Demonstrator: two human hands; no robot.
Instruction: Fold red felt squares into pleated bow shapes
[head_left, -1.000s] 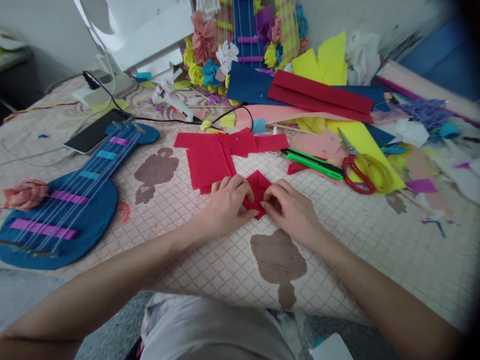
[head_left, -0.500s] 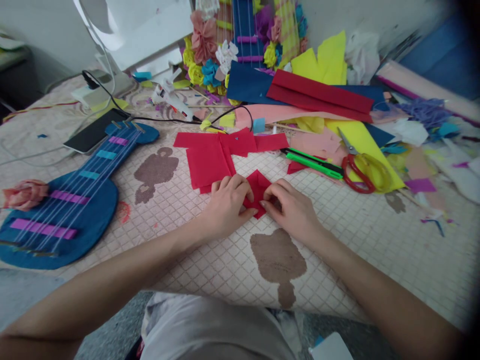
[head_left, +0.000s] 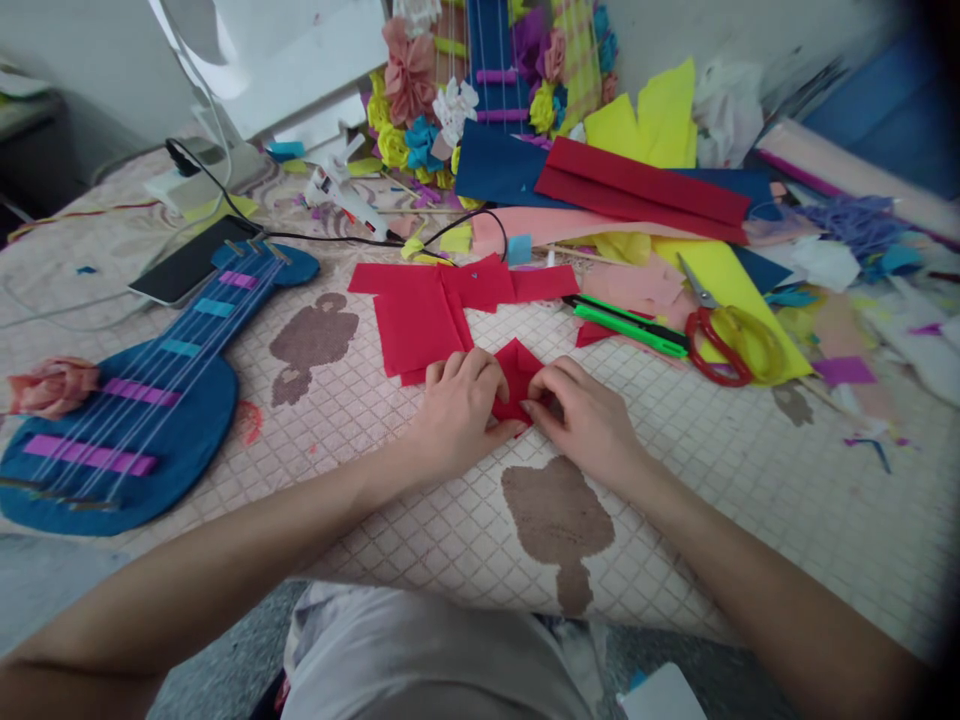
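Observation:
A small red paper square (head_left: 517, 368), turned cornerwise with folds in it, lies on the patterned tablecloth (head_left: 420, 540) between my hands. My left hand (head_left: 466, 408) is curled over its left side, with the thumb along the near corner. On the right edge, my right hand (head_left: 576, 408) pinches the paper between thumb and fingers. Parts of the paper are hidden under the fingertips. Just beyond my left hand rests a stack of red paper pieces (head_left: 420, 325). A green utility knife (head_left: 630, 325) lies past my right hand, beside red and yellow-handled scissors (head_left: 720, 345).
At left lies a blue paper guitar (head_left: 180, 400) with strings and a pink flower. Behind are a phone (head_left: 184, 265), a glue gun (head_left: 349, 205) with a black cord, and folded red paper (head_left: 645, 185). Coloured scraps and yellow sheets (head_left: 652, 120) crowd the back right.
My left hand has shifted very slightly to the right, its thumb moving over the paper's near corner. The right hand keeps its pinch, and the paper stays in place.

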